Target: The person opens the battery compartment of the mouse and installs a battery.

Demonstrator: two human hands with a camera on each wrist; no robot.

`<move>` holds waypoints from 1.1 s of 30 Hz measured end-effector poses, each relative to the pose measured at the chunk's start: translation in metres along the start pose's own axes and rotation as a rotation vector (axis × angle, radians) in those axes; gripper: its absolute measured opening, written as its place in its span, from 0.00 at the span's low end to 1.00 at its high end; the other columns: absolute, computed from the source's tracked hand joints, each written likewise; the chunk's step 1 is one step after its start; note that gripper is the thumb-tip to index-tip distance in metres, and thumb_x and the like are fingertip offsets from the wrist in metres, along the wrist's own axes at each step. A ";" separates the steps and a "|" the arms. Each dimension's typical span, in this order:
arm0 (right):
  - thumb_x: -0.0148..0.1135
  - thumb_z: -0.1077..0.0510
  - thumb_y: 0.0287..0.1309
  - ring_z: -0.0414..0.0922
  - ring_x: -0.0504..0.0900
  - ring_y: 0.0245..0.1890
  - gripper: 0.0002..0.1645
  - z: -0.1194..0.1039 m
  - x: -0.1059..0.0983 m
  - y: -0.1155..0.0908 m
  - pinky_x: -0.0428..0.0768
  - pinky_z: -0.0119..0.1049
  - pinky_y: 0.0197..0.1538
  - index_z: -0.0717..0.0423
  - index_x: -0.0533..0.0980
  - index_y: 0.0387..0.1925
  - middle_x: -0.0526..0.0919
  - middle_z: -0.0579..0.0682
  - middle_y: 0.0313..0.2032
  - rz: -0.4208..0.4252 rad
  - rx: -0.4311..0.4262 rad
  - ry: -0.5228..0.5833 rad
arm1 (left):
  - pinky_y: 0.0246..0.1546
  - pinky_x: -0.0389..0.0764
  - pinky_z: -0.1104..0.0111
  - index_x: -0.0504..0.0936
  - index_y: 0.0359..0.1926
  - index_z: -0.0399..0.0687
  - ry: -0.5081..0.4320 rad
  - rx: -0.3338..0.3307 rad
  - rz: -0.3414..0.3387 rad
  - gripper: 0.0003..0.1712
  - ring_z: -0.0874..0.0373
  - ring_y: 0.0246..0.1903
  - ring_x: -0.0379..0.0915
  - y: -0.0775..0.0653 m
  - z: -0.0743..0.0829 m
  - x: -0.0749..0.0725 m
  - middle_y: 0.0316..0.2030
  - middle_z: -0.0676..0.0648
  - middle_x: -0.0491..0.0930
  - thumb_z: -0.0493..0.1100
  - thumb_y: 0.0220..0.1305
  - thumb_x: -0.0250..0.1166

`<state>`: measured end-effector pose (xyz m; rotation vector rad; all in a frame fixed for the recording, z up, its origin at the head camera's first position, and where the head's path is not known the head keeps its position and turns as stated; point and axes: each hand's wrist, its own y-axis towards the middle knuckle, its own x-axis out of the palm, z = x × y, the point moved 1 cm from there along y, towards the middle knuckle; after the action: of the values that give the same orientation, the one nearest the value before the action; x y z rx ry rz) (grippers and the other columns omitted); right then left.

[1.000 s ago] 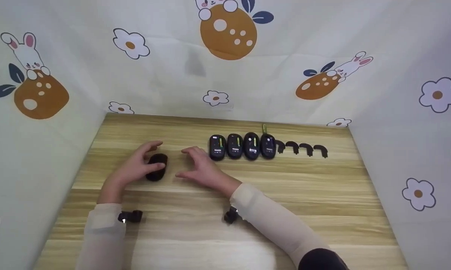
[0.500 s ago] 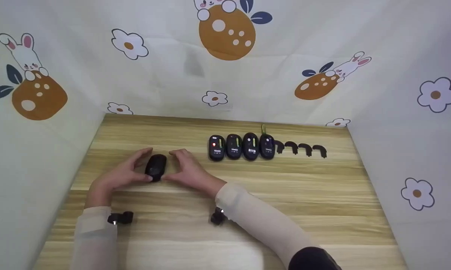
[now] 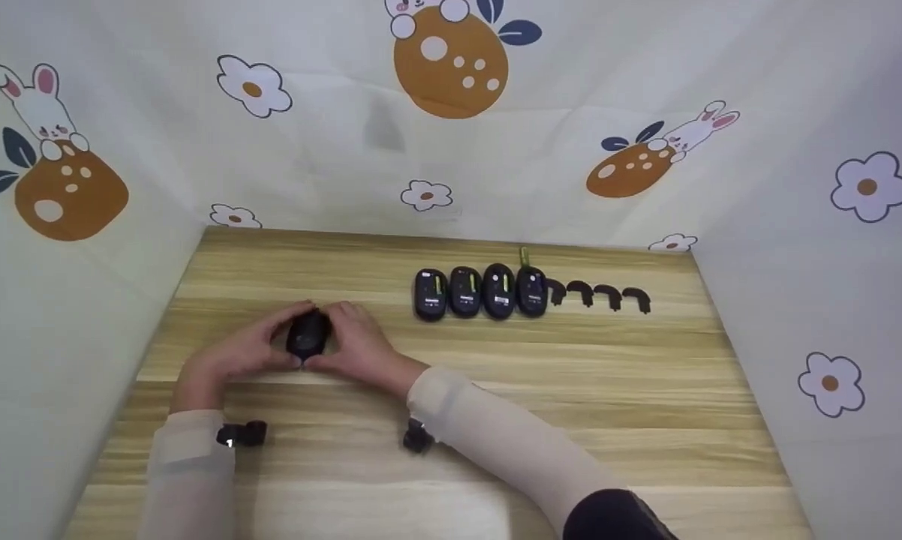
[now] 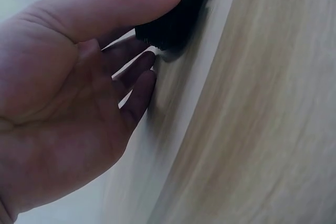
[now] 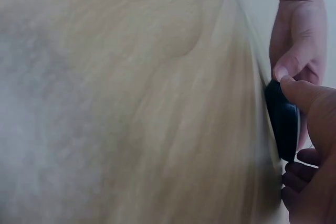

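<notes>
A black computer mouse (image 3: pixel 308 335) sits at the left of the wooden table, between both hands. From its left side my left hand (image 3: pixel 242 346) holds it, thumb at the near end and fingers toward the far end. Opposite, my right hand (image 3: pixel 362 343) grips it with the thumb at the near end and fingers at the far end. The left wrist view shows the left thumb on a ribbed end of the mouse (image 4: pixel 176 22). In the right wrist view both thumbs meet at one end of the mouse (image 5: pixel 283 121).
Several upturned black mice (image 3: pixel 464 291) stand in a row at back centre. Beside them lie several small curved black pieces (image 3: pixel 607 297). A yellow-green stick (image 3: pixel 524 256) lies behind the rightmost mouse. Patterned cloth walls (image 3: pixel 331 165) border the table (image 3: pixel 571 390).
My right hand has moved left and taken hold of the mouse. The left thumb has shifted from its top to the near end. A red light showed briefly under the leftmost upturned mouse.
</notes>
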<state>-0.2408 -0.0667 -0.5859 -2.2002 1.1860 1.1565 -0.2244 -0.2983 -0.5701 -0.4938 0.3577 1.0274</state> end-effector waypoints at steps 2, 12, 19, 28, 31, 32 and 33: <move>0.84 0.36 0.58 0.44 0.72 0.72 0.52 -0.002 0.003 0.002 0.68 0.39 0.79 0.51 0.73 0.75 0.78 0.45 0.69 0.000 -0.010 -0.025 | 0.82 0.46 0.32 0.63 0.87 0.48 -0.007 0.005 0.005 0.57 0.30 0.84 0.46 -0.001 0.001 0.000 0.84 0.33 0.58 0.36 0.60 0.80; 0.85 0.35 0.56 0.45 0.75 0.68 0.54 0.001 0.000 0.006 0.68 0.34 0.77 0.53 0.73 0.76 0.81 0.48 0.68 0.010 -0.093 -0.125 | 0.82 0.52 0.33 0.65 0.84 0.41 0.033 0.032 0.049 0.54 0.29 0.82 0.52 0.000 0.003 0.002 0.81 0.30 0.64 0.36 0.61 0.82; 0.85 0.37 0.56 0.46 0.75 0.68 0.54 0.011 -0.002 0.005 0.69 0.33 0.76 0.54 0.73 0.76 0.81 0.49 0.67 0.007 -0.120 -0.093 | 0.83 0.51 0.34 0.66 0.84 0.44 0.064 0.035 0.060 0.55 0.30 0.82 0.53 0.002 0.006 0.005 0.81 0.33 0.65 0.39 0.59 0.83; 0.87 0.38 0.53 0.45 0.74 0.67 0.54 0.014 -0.015 0.000 0.71 0.32 0.74 0.53 0.74 0.76 0.80 0.48 0.66 -0.004 -0.106 -0.012 | 0.81 0.54 0.33 0.68 0.83 0.46 0.063 0.033 0.051 0.53 0.31 0.81 0.56 0.005 0.017 0.006 0.80 0.35 0.68 0.39 0.60 0.83; 0.87 0.39 0.54 0.44 0.73 0.67 0.54 0.016 -0.021 -0.003 0.70 0.32 0.75 0.54 0.74 0.76 0.80 0.48 0.66 0.005 -0.117 0.001 | 0.81 0.57 0.34 0.69 0.83 0.46 0.052 0.033 0.053 0.53 0.32 0.80 0.59 0.007 0.022 0.007 0.80 0.36 0.69 0.38 0.60 0.82; 0.87 0.39 0.54 0.44 0.73 0.68 0.54 0.016 -0.023 -0.004 0.70 0.32 0.75 0.54 0.73 0.76 0.80 0.48 0.66 0.008 -0.125 0.002 | 0.81 0.58 0.34 0.69 0.83 0.45 0.048 0.044 0.054 0.53 0.32 0.79 0.60 0.008 0.024 0.007 0.79 0.35 0.69 0.38 0.59 0.83; 0.87 0.40 0.55 0.45 0.73 0.68 0.54 0.016 -0.025 -0.005 0.70 0.33 0.75 0.54 0.73 0.76 0.80 0.48 0.66 0.011 -0.131 0.003 | 0.80 0.59 0.34 0.69 0.83 0.44 0.048 0.052 0.055 0.53 0.32 0.79 0.61 0.008 0.025 0.008 0.79 0.35 0.69 0.38 0.59 0.83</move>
<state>-0.2521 -0.0405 -0.5755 -2.2944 1.1552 1.2684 -0.2266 -0.2753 -0.5545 -0.4644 0.4414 1.0587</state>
